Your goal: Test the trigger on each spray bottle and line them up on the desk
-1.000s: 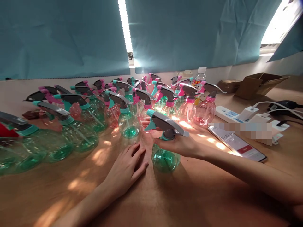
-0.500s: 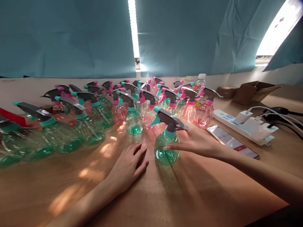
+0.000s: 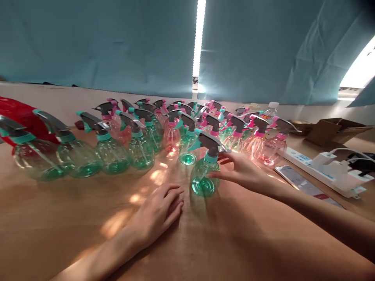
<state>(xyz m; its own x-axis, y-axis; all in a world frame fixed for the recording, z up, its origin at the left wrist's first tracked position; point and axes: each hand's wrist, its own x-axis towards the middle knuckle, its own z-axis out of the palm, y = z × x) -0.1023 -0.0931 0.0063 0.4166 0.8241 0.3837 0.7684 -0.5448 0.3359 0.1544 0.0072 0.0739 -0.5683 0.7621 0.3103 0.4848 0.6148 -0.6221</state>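
Observation:
My right hand (image 3: 240, 170) grips a green spray bottle (image 3: 205, 177) upright, thumb on the near side and fingers partly hidden behind. The bottle has a turquoise collar and a grey spray head with a turquoise trigger and nozzle. My left hand (image 3: 161, 208) rests on the table, just left of the bottle, holding nothing, with its fingers loosely stretched. Behind the held bottle stands another green spray bottle (image 3: 188, 150). A row of green bottles, including a nearer spray bottle (image 3: 113, 156), stretches to the left.
Pink spray bottles (image 3: 272, 150) crowd the back with green ones. To the right lie a phone (image 3: 307, 186), a white power strip (image 3: 325, 173) with plugged-in chargers, and an opened cardboard box (image 3: 335, 132). A red object (image 3: 17, 109) is at far left; a blue curtain (image 3: 102, 47) hangs behind.
The view has turned left, so the background appears farther right. My hands and the held bottle have shifted left relative to the table and the other bottles. The grip looks unchanged.

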